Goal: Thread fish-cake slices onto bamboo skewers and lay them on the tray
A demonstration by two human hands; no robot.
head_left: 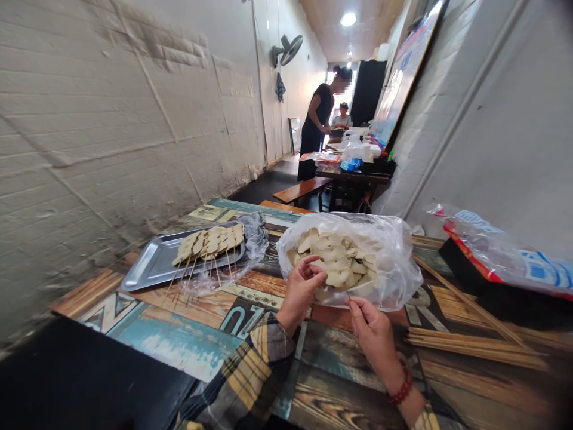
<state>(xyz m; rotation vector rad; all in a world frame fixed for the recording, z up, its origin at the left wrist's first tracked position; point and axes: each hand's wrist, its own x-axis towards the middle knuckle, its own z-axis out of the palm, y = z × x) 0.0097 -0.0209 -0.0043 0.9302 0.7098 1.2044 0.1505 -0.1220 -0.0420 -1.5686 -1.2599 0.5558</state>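
The right hand (373, 331) pinches a thin, pale wooden skewer (348, 294) between thumb and fingers near the bag's front edge, a grip that seems meant to steer it; its far end points into the beige, flat, rounded food pieces (342, 263), though I cannot tell whether it pierces any. The left hand (301, 289) curves over the same pieces, thumb and forefinger close together; whether they grip one is hidden, but the pose suits steadying or picking up a slice. The pieces lie heaped in a clear, crumpled plastic bag (394, 263), spread wide open between the hands, probably for easy reach. To its right, a bundle of long, straw-coloured wooden sticks (474, 347) lies beside the right forearm, handy for that hand. On the left, a silver, rectangular metal tray (150, 263) bears loaded beige skewers (210, 243), their bare ends jutting over the near rim, perhaps as handles. Everything rests on a multicoloured, plank-patterned table (174, 334).
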